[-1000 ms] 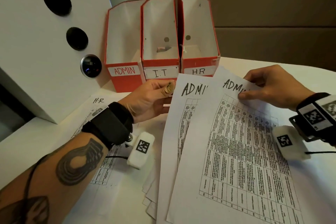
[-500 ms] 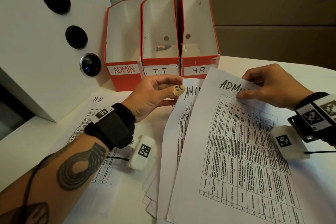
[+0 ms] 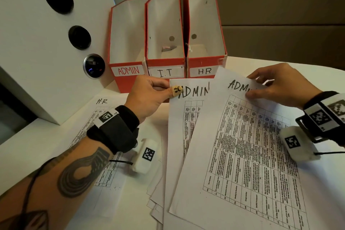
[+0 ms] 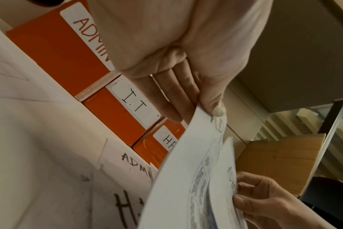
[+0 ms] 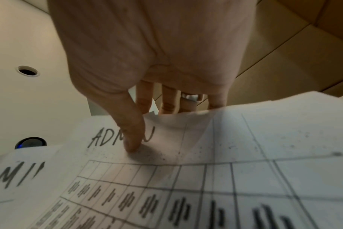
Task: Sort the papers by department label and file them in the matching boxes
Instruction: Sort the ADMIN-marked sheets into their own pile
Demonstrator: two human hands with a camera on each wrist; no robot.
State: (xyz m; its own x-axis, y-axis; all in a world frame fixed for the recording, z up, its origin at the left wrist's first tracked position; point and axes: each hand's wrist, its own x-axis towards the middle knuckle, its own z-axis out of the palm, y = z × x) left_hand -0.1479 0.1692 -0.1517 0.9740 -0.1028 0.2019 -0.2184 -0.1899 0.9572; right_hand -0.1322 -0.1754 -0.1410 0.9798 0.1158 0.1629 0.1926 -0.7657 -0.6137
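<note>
Two printed sheets headed ADMIN are lifted off the table. My left hand [image 3: 169, 87] pinches the top left corner of the left ADMIN sheet [image 3: 183, 117] between thumb and fingers. My right hand [image 3: 261, 87] pinches the top edge of the right ADMIN sheet [image 3: 248, 145], thumb on its heading. Three orange file boxes stand behind: ADMIN box [image 3: 128, 71], I.T box [image 3: 166, 72], HR box [image 3: 204, 71]. An HR sheet [image 3: 104, 115] lies flat under my left forearm. In the left wrist view the left hand [image 4: 209, 111] grips the sheet's edge [image 4: 186, 170]. In the right wrist view the right thumb [image 5: 131, 136] presses on the ADMIN heading.
A white panel [image 3: 37, 43] with round black ports stands at the left beside the boxes. More sheets [image 3: 156, 201] lie stacked under the lifted ones. A brown cardboard wall [image 3: 280, 15] rises behind the white table [image 3: 28, 145].
My left hand slid right from beside the left ADMIN sheet and took hold of its top corner. The right hand kept its pinch on the other sheet.
</note>
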